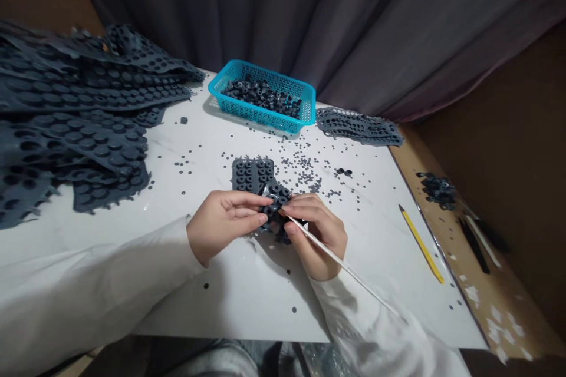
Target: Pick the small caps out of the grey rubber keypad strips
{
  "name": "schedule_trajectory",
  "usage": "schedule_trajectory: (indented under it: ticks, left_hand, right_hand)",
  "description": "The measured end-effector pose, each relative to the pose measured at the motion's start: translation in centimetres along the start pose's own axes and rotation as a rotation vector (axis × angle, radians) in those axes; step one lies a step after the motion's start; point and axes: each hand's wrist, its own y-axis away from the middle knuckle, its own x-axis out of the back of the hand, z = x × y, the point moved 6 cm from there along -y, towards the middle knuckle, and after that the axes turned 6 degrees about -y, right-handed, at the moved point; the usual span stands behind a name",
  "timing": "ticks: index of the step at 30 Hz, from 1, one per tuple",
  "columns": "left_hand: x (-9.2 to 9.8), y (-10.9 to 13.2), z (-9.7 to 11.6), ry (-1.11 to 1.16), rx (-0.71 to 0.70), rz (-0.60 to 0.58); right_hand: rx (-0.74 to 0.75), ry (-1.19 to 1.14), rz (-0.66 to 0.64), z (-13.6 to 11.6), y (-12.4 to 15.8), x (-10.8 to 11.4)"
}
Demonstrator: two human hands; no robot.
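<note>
No readable text, label, brand or number anywhere. Held rubber strip [253, 174], thin white stick [349, 269], blue basket [305, 107], yellow pencil [422, 245], piled rubber sheets [79, 123] and white desk [212, 147] are all plain, with no legible markings.

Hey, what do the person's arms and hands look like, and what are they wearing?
Both arms are covered by long, loose white sleeves. The left sleeve and the right sleeve reach the wrists, and the cloth has soft folds. The left hand and right hand are bare, with no gloves, and no ring, watch or marking shows.
</note>
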Motion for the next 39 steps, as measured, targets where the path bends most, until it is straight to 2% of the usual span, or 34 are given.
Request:
schedule_trajectory:
  ticks: [16, 27, 33, 36, 39]
  left_hand:
    - [-0.1, 0.2, 0.9, 0.011, -0.052, 0.018]
    - [0.0, 0.2, 0.6, -0.051, -0.036, 0.019]
    - [0.3, -0.1, 0.3, -0.082, -0.029, 0.023]
    - [0.5, -0.1, 0.2, -0.096, -0.014, 0.05]
    - [0.7, -0.1, 0.0, -0.085, 0.023, 0.099]
  right_hand:
    - [0.122, 0.146, -0.137, -1.2, -0.3, -0.6]
    - [0.124, 0.16, -0.173, -0.9, 0.0, -0.8]
    - [0.169, 0.206, -0.269, -0.2, 0.0, -1.2]
    - [0.178, 0.224, -0.302, 0.1, 0.1, -1.5]
    - [0.133, 0.194, -0.27, 0.3, 0.2, -1.4]
